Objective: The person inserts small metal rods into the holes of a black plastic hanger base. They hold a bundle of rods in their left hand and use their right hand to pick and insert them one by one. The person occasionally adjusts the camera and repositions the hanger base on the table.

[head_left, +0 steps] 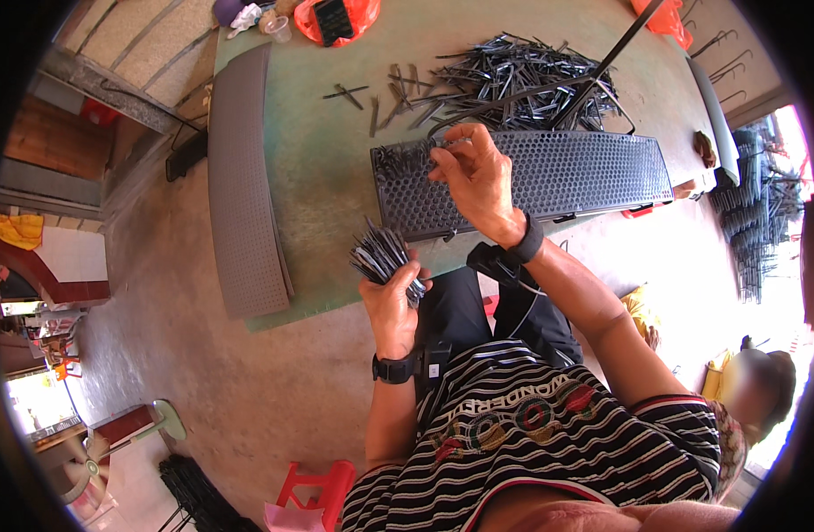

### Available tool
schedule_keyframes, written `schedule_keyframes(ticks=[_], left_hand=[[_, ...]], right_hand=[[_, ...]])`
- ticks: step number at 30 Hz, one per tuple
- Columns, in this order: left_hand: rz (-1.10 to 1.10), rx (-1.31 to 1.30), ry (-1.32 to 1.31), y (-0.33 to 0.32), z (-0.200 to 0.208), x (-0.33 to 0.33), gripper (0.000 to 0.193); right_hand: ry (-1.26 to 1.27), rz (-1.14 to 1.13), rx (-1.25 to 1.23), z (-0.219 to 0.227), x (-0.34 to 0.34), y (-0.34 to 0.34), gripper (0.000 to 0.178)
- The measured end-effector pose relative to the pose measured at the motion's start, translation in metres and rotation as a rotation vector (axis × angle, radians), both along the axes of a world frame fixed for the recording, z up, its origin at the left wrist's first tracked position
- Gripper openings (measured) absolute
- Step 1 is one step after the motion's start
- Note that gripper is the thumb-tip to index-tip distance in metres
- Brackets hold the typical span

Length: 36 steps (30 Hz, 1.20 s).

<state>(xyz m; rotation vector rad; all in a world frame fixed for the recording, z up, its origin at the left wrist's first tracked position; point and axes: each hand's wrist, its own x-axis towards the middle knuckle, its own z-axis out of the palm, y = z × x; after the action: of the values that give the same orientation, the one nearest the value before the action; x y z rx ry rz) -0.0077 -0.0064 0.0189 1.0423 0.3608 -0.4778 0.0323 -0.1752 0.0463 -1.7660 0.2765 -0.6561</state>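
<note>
My left hand (392,301) is closed around a bundle of thin dark strips (380,255), whose ends fan out above the fingers. The bundle is at the table's near edge. Over the left part of a black perforated panel (566,168), my right hand (478,173) has its thumb and fingertips pinched together. Whatever the pinch holds, if anything, is too small to make out. Short dark pieces (402,161) stand up from the holes at the panel's left end, beside my right fingertips. Behind the panel lies a large heap of similar dark strips (531,75).
Loose strips (374,115) lie left of the heap on the green table (314,195). Grey perforated sheets (243,177) run along its left edge. A dark metal bar (624,44) slants over the heap. A red stool (322,496) is at lower left. Another person (762,390) is at right.
</note>
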Motion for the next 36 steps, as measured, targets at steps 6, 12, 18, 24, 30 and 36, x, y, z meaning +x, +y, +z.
schedule_keyframes(ticks=[6,12,18,24,30,36], left_hand=[[0.022,0.005,0.026,0.002,-0.002,0.001,0.019],[0.065,0.008,0.077,0.001,0.003,0.001,0.021],[0.076,-0.006,0.029,0.004,-0.009,0.002,0.023],[0.019,-0.015,0.007,-0.004,-0.005,0.002,0.024],[-0.012,-0.009,0.030,-0.010,0.001,-0.001,0.023],[0.003,-0.032,0.015,-0.009,-0.005,0.001,0.016]], right_hand=[[-0.086,-0.013,-0.103,-0.014,0.016,-0.001,0.016],[-0.104,0.043,-0.434,-0.036,0.021,-0.005,0.013],[-0.010,0.136,-0.879,-0.016,0.012,-0.010,0.008],[0.585,0.528,0.213,-0.003,-0.027,0.001,0.023],[0.150,0.086,0.215,0.004,-0.014,-0.016,0.014],[-0.102,-0.045,-0.207,-0.007,0.006,-0.025,0.014]])
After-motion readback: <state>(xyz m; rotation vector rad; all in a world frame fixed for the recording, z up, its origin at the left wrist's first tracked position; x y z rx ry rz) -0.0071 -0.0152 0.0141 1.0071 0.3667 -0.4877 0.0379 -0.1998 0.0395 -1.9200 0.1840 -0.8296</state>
